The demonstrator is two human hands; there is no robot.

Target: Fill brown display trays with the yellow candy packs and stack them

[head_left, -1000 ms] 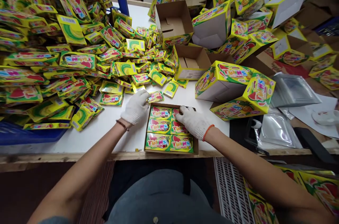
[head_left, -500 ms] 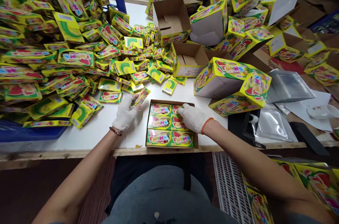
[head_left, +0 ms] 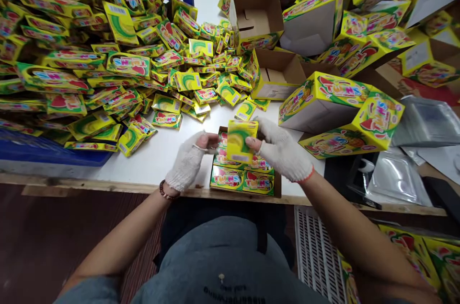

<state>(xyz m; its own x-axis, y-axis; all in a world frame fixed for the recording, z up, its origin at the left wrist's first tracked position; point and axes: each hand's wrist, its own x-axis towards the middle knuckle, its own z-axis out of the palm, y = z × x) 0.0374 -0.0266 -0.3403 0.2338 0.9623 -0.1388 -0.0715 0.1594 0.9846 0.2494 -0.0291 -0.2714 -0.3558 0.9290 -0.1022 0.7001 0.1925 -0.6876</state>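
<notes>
My right hand (head_left: 283, 150), in a white glove with bare fingertips, grips a small yellow-green TWINS box (head_left: 237, 143) between thumb and fingers. The box is raised over an open display carton (head_left: 277, 190), its banana side and a barcode panel facing up. Inside the carton, small TWINS boxes (head_left: 226, 177) lie in rows with their printed faces up; the raised box and my hand cover some of them. My left hand (head_left: 189, 160), gloved alike, is at the carton's left edge, fingers stretched toward the raised box and holding nothing that I can see.
A large heap of small TWINS boxes (head_left: 129, 64) covers the left of the white table, partly over a blue tray (head_left: 72, 153). Empty display cartons (head_left: 278, 74) stand behind and to the right. Clear plastic covers (head_left: 395, 177) lie at the right, above a white crate (head_left: 318, 251).
My left hand has moved right from the heap's edge to the carton, without the small box it held. My right hand has lifted off the carton and now grips a small box above it.
</notes>
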